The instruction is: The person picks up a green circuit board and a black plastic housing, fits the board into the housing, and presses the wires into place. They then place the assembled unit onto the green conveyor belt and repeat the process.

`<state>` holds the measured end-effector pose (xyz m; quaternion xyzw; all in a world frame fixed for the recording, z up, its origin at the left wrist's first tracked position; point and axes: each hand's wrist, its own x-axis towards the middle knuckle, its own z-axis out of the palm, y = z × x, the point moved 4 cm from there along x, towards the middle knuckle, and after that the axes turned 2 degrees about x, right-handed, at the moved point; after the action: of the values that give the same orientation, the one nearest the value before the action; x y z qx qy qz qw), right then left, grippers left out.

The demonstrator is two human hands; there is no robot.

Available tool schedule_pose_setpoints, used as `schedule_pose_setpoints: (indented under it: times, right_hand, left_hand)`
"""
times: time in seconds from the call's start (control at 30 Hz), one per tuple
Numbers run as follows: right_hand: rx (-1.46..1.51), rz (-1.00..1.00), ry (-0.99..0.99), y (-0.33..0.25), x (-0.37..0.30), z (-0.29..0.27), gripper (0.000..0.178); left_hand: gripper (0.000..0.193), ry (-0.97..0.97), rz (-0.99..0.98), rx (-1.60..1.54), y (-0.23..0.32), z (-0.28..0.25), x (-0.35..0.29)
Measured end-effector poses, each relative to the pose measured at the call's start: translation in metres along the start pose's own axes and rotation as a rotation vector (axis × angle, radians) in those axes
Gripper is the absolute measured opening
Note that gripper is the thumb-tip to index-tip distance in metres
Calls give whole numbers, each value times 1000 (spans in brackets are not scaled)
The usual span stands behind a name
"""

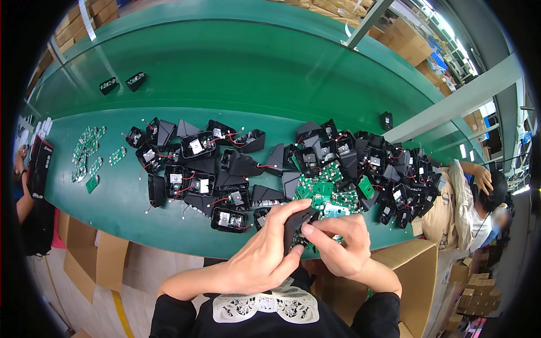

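Note:
My left hand (pixel 265 253) grips a black plastic housing (pixel 297 226) at the near edge of the green table (pixel 124 203). My right hand (pixel 338 242) pinches at the same housing from the right, fingertips on its lower part. Just beyond my hands lies a heap of green circuit boards (pixel 329 191). Black housings with red and white wires (pixel 197 169) are spread over the middle of the table. A denser pile of black housings (pixel 394 174) lies to the right.
Several small green boards (pixel 87 155) lie at the left. Two black parts (pixel 121 83) sit on the far belt. An open cardboard box (pixel 411 276) stands at my right. Another person (pixel 479 208) sits at the right, and a person's arm (pixel 22 197) shows at the left.

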<state>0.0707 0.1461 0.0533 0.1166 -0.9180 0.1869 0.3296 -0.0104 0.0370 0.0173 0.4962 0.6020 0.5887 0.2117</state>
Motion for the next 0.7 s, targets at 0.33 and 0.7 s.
schedule_pose_setpoints:
  times: [0.33,0.7]
  right_hand:
    - [-91,106,8,-4,1,-5,41]
    - [-222,-41,22,-16,-8,-1,32]
  left_hand:
    - [62,-48,-136,-179,-1,5,-4]
    - [64,-9,-19,-49,3,8,-7]
